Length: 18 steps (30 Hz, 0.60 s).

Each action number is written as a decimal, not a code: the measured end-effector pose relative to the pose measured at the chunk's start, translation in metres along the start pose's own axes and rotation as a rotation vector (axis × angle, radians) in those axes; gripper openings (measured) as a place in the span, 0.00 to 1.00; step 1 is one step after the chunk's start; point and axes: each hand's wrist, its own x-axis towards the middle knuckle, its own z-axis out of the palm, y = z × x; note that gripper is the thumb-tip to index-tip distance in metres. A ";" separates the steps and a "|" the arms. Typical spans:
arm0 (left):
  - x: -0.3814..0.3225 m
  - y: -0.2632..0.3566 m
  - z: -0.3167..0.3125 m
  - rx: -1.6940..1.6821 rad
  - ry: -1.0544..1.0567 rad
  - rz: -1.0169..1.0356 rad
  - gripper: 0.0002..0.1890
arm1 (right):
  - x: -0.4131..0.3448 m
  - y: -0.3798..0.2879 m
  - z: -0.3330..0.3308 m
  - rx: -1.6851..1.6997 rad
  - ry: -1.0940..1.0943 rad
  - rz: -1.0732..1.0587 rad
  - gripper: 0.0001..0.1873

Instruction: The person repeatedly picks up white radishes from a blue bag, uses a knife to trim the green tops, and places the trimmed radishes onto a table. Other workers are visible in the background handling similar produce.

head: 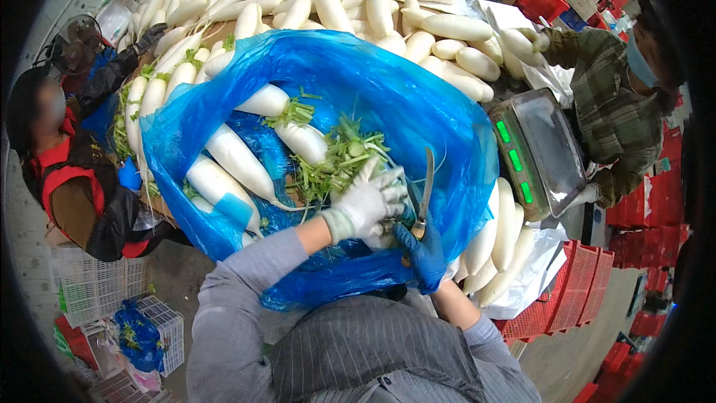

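A large blue plastic bag [358,67] lies wide open before me. Inside it are several white daikon radishes [240,162] and a heap of cut green leaf stalks [341,157]. My left hand [366,201], in a white glove, is over the near right edge of this heap; what lies under its palm is mostly hidden. Just right of it, my right hand [422,252] in a blue glove grips the wooden handle of a knife [428,190]. Its curved blade points away from me, up along the bag's inner wall.
More daikon [380,11] are piled behind the bag, with others [500,240] at its right. A digital scale [537,151] stands at right beside a co-worker [615,84] holding a daikon. Another person [72,168] is at left. Red crates [576,285] and white crates [100,280] flank me.
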 end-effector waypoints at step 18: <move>-0.117 0.025 0.044 -1.240 0.892 -0.829 0.27 | 0.015 -0.004 -0.018 -0.140 -0.285 -0.107 0.36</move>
